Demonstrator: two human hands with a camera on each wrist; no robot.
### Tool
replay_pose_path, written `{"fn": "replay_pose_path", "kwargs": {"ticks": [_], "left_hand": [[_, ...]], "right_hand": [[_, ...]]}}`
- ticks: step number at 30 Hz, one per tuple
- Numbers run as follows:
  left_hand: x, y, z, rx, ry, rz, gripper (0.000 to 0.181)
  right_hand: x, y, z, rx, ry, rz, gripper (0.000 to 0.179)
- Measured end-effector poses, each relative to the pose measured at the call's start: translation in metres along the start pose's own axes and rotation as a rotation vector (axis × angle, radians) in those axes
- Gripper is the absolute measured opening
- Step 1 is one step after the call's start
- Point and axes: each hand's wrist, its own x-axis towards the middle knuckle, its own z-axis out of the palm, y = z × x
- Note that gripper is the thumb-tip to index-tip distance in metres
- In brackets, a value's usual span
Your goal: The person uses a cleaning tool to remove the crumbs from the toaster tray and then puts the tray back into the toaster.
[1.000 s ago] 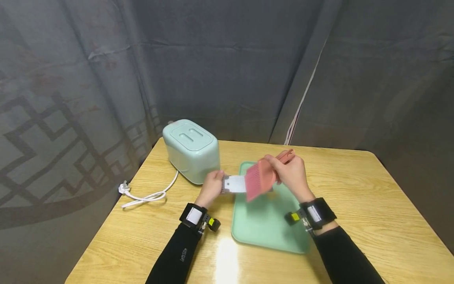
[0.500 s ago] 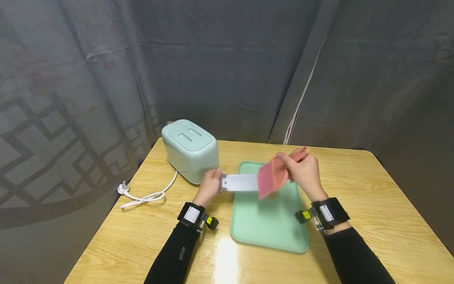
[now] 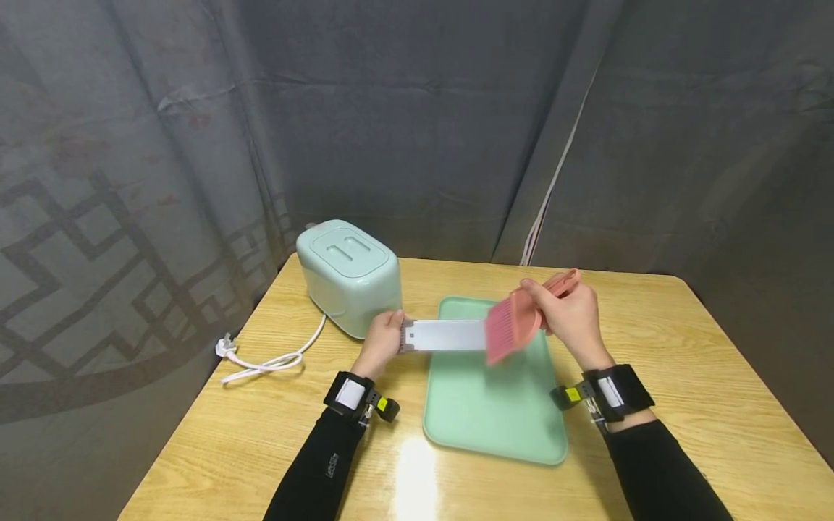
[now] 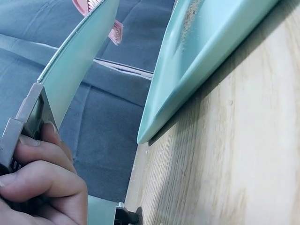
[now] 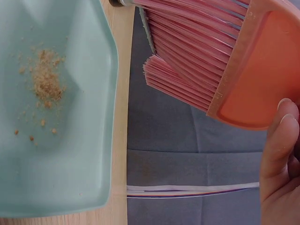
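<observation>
My left hand grips the grey end of a flat metal crumb tray, held above a green tray. In the left wrist view, curled fingers pinch that end piece. My right hand holds a pink-bristled brush with an orange body and handle. Its bristles lie across the right end of the crumb tray, which they hide in the head view. Below, brown crumbs are piled on the green tray, with several loose bits around them.
A pale green toaster stands behind my left hand at the back left of the wooden table. Its white cord and plug lie to the left. A grey curtain hangs behind the table.
My right hand has drawn the brush rightward along the crumb tray, baring more of its surface. The left hand has shifted slightly left and keeps its hold.
</observation>
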Motion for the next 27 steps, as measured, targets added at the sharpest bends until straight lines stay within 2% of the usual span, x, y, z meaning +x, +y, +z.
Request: {"fn": "replay_pose_path", "kwargs": {"ticks": [9,19,22,27], "left_hand": [[0.003,-0.002,0.002,0.018,0.009,0.037,0.042],[-0.003,-0.009,0.007,0.006,0.002,0.03,0.039],[-0.003,-0.007,0.009,0.002,-0.002,0.035,0.038],[-0.002,-0.003,0.015,-0.029,-0.03,0.04,0.036]], "right_hand": [[0.002,0.002,-0.004,0.021,0.064,-0.011,0.046],[-0.002,0.005,0.005,0.091,0.087,-0.033,0.043],[-0.002,0.001,0.012,0.116,0.068,-0.032,0.04],[-0.003,-0.013,0.032,0.154,-0.011,-0.039,0.042]]}}
